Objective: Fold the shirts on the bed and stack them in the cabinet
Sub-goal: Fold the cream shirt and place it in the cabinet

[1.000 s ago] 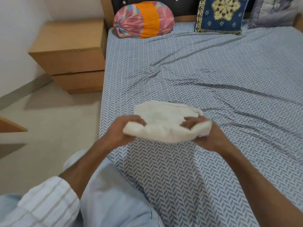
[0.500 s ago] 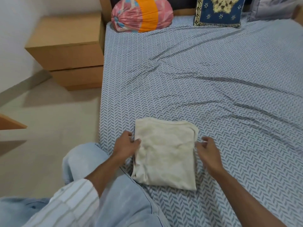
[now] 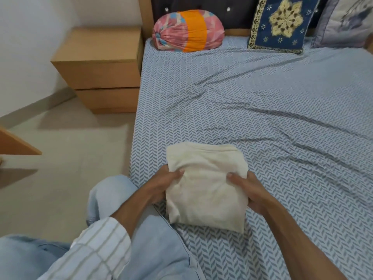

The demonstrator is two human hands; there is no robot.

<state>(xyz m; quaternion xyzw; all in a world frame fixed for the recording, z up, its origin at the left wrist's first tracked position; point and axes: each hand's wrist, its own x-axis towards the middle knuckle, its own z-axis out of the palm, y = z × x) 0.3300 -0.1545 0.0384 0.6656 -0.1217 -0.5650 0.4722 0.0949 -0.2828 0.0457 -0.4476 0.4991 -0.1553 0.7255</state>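
A folded cream shirt sits near the left edge of the bed, held at both sides by a person seated there. The left hand grips its left edge, thumb curled over the top of the cloth and fingers hidden beneath; the right hand grips the right edge the same way, thumb pressed on the top fold. The far half of the shirt rests on the blue herringbone sheet; whether the near half is lifted cannot be told. A striped white sleeve covers the left forearm, and a knee in pale blue jeans sits beside the mattress. At the head of the bed lie a pink-and-orange bolster, a navy embroidered cushion and a grey pillow. A wooden bedside cabinet stands to the left on the tiled floor.
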